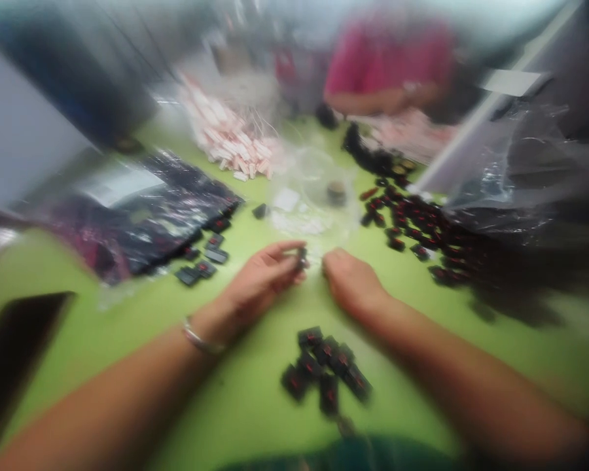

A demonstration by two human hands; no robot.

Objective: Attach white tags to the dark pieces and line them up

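Observation:
Between the thumb and fingers of my left hand (265, 278) is a small black piece (302, 257), too blurred to name more closely. My right hand (351, 278) is curled closed just to the right, a short gap away; whatever its fingers hold is hidden. Just beyond both hands sits a clear round plastic container (346, 226) with small white pieces (302, 219) in it. Nearer my body lies a loose group of small black blocks with red marks (328, 350).
Left stands a plastic bag of dark parts (167, 209), with several black blocks (205, 268) beside it. Pale pink pieces (240, 147) are heaped behind. Many black-and-red blocks (412, 222) and a clear bag (515, 170) lie right. A person in a pink top (387, 59) sits opposite.

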